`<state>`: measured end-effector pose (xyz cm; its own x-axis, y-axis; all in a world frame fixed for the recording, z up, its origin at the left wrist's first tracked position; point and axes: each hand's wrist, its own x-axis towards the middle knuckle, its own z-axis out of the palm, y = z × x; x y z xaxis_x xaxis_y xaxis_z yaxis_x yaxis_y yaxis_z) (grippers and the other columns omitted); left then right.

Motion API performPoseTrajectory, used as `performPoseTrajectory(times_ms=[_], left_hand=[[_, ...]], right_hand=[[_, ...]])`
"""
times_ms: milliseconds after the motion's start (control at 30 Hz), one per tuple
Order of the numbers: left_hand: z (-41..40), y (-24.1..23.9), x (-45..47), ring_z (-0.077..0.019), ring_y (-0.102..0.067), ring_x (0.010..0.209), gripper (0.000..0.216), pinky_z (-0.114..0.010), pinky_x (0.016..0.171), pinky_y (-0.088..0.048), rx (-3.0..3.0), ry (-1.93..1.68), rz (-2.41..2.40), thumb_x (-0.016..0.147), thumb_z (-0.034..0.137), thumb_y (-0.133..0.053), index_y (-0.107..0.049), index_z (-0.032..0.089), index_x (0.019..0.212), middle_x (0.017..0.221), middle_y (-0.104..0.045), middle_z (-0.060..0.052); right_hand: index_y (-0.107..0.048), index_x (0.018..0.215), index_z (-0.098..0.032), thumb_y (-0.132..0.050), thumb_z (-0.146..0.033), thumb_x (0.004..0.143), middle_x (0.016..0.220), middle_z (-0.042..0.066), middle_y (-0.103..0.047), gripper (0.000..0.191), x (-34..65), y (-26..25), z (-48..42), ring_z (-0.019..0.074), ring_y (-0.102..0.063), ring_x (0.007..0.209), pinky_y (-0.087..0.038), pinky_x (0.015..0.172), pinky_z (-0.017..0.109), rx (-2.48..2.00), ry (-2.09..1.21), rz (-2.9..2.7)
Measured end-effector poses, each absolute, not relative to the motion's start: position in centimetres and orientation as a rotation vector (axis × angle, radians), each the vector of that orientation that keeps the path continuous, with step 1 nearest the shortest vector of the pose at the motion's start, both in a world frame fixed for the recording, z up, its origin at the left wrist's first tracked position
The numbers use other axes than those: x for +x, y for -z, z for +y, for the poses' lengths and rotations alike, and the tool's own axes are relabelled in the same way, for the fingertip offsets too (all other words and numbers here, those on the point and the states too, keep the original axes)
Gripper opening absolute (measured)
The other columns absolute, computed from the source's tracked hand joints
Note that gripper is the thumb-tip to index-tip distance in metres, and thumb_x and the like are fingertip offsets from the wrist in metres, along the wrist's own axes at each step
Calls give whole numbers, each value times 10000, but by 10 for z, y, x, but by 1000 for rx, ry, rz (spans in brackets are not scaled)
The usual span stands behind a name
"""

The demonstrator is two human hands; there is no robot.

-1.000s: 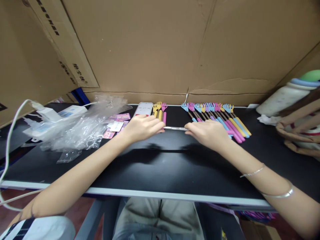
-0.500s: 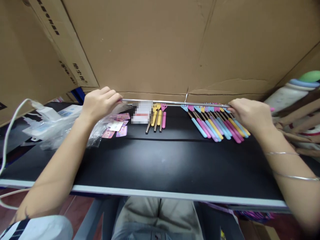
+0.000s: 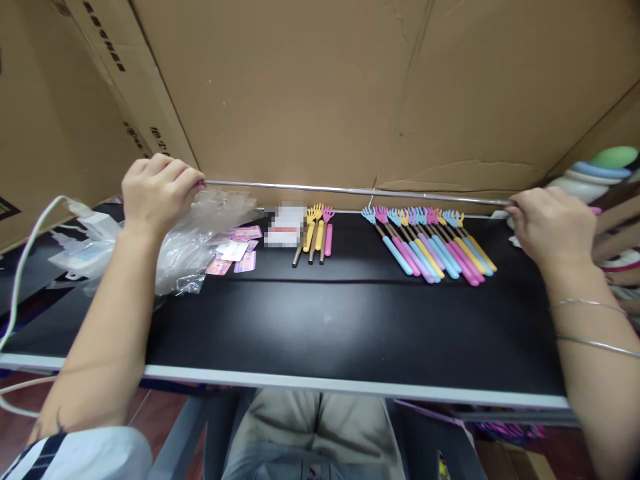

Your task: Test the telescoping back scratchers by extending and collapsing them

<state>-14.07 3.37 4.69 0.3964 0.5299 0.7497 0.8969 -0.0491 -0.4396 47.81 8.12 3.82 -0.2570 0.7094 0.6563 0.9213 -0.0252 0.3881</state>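
Note:
Between my two hands stretches a telescopic back scratcher, its thin silver rod (image 3: 357, 191) drawn out long above the back of the table. My left hand (image 3: 159, 193) is closed around its left end, where a bit of pink shows at the fingers. My right hand (image 3: 555, 223) grips the other end, and a pink tip pokes out past the fist. Below the rod lies a row of collapsed back scratchers (image 3: 434, 247) with blue, pink, yellow and purple handles and claw-shaped heads. Left of them are several more scratcher pieces (image 3: 316, 235), yellow and pink, with dark metal tubes.
Clear plastic bags (image 3: 185, 247) lie under my left forearm, near a white charger with a cable (image 3: 30, 253). Small printed cards (image 3: 233, 251) and a blurred-out white label (image 3: 286, 227) sit beside them. Cardboard (image 3: 300, 87) walls the back; a white bottle (image 3: 590, 180) stands right.
My hands have moved apart, left hand to the left and up, right hand to the right. The rod between them shows much longer and has risen a little.

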Motion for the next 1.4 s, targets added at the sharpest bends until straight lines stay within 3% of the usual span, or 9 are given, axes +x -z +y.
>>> performPoseTrajectory(times_ms=[633, 1000, 1400], left_hand=[[37, -36, -114, -216, -450, 991, 301, -407, 905, -254, -1789, 611, -1390, 964, 377, -357, -613, 225, 1009, 978, -655, -17], [40, -35, -114, -206, -472, 914, 383, -375, 849, -272, -1733, 658, -1433, 977, 431, -329, -652, 225, 964, 915, -681, -35], [48, -34, -125, -170, -469, 823, 262, -379, 793, -269, -1680, 806, -1282, 962, 393, -433, -637, 243, 896, 816, -687, 28]], right_hand=[[-599, 1019, -161, -318, -384, 908, 961, 136, -634, 376, 474, -29, 92, 258, -473, 971, -226, 852, 406, -1705, 1043, -1885], [-611, 968, -154, -344, -356, 898, 913, 115, -646, 342, 461, -31, 89, 241, -506, 913, -275, 781, 342, -1674, 1047, -1905], [-646, 963, -144, -425, -329, 939, 918, 112, -687, 289, 452, -36, 80, 175, -535, 842, -285, 796, 297, -1642, 1139, -2125]])
